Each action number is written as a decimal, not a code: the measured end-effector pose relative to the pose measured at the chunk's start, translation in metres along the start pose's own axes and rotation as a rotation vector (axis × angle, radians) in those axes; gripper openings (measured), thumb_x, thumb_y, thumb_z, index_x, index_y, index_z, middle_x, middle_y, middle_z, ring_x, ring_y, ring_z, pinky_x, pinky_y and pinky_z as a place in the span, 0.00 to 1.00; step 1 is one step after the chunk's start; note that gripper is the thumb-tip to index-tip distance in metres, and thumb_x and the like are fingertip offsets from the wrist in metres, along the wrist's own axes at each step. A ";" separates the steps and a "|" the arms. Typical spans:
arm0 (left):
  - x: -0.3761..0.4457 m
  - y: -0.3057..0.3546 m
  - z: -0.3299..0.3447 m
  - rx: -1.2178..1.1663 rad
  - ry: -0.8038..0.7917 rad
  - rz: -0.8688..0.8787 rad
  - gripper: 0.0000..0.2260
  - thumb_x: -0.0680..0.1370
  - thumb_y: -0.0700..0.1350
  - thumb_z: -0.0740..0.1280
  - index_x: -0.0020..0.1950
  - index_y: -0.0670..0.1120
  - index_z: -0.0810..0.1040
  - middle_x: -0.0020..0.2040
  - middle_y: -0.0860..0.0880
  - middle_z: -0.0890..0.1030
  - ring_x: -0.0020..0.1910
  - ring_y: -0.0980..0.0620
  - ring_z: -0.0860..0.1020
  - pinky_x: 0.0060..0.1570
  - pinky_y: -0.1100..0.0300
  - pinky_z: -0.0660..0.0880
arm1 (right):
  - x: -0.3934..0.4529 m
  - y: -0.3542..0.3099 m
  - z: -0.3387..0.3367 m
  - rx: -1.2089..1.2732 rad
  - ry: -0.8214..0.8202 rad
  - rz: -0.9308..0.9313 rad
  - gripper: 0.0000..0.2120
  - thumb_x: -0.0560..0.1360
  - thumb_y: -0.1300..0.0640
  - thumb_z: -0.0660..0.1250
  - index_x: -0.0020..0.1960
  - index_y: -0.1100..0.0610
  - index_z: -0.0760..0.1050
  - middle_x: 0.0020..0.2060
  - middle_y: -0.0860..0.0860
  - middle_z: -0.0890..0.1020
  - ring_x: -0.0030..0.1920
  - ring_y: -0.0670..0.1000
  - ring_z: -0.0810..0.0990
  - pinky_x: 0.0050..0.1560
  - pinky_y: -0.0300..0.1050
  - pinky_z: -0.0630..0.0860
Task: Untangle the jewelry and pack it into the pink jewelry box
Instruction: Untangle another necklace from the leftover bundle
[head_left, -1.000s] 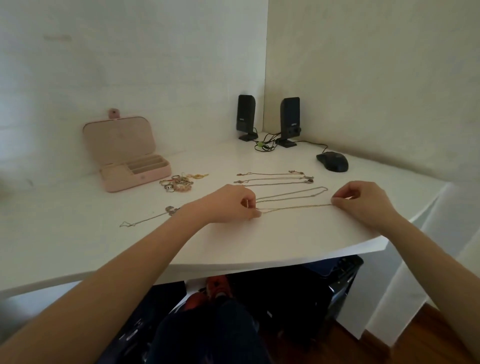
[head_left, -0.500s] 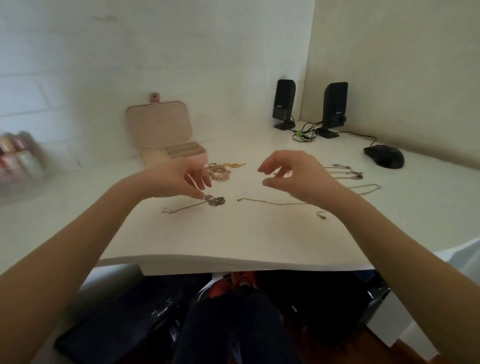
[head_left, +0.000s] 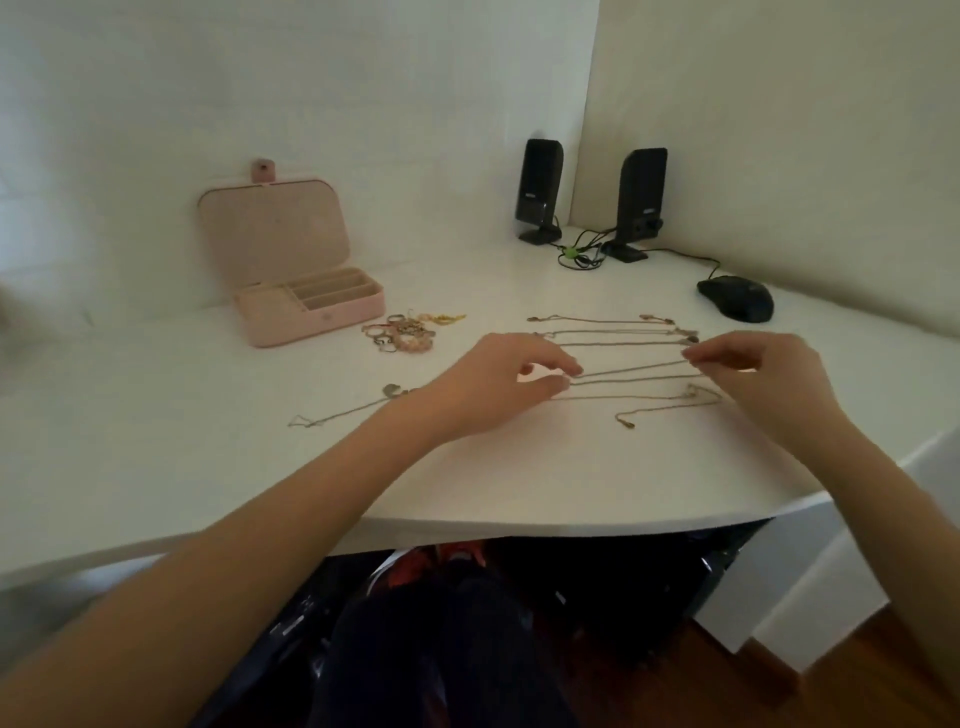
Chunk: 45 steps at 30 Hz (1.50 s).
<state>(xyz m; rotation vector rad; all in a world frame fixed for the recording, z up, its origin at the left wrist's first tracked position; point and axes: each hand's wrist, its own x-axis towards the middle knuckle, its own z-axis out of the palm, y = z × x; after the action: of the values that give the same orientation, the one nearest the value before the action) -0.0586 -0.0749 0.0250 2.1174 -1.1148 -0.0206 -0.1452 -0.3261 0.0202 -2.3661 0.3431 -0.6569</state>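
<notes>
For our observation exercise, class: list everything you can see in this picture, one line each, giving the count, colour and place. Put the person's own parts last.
jewelry box: one, pink, lid open, back left of the table.
rings: a small pile, gold and pinkish, just right of the box; exact count unclear.
necklace chains: several, thin, gold-toned, laid out in rows mid-table between the hands.
pendant chain: one, silvery, left of the left wrist.
speakers: two, black, back corner.
cables: dark, with a green tie, between the speakers.
mouse: one, black, back right.
table: one, white.
left hand: fingers at a chain's left end.
right hand: fingers curled over the chains' right ends.
</notes>
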 end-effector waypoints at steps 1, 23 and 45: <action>0.007 0.010 0.014 -0.020 -0.045 0.029 0.11 0.79 0.44 0.66 0.60 0.50 0.80 0.61 0.55 0.79 0.60 0.61 0.74 0.60 0.72 0.67 | -0.002 0.006 -0.005 -0.023 -0.008 0.006 0.07 0.75 0.61 0.69 0.47 0.50 0.82 0.44 0.46 0.83 0.42 0.36 0.76 0.42 0.24 0.65; 0.050 0.039 0.066 0.082 -0.036 0.085 0.12 0.74 0.30 0.66 0.50 0.42 0.85 0.47 0.47 0.84 0.41 0.58 0.78 0.44 0.75 0.73 | -0.010 0.049 -0.023 -0.230 -0.038 -0.091 0.11 0.77 0.60 0.66 0.58 0.52 0.82 0.53 0.52 0.84 0.43 0.44 0.75 0.43 0.31 0.65; 0.014 0.022 0.027 -0.095 0.094 -0.008 0.07 0.76 0.41 0.70 0.52 0.49 0.84 0.53 0.53 0.84 0.53 0.61 0.80 0.58 0.71 0.72 | 0.011 -0.033 0.034 -0.083 0.098 -0.193 0.13 0.78 0.65 0.61 0.55 0.53 0.82 0.52 0.49 0.80 0.51 0.48 0.76 0.53 0.40 0.72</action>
<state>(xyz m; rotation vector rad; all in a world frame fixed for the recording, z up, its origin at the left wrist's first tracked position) -0.0741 -0.1089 0.0228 2.0178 -1.0305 0.0215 -0.1149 -0.2879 0.0236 -2.4715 0.1883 -0.8657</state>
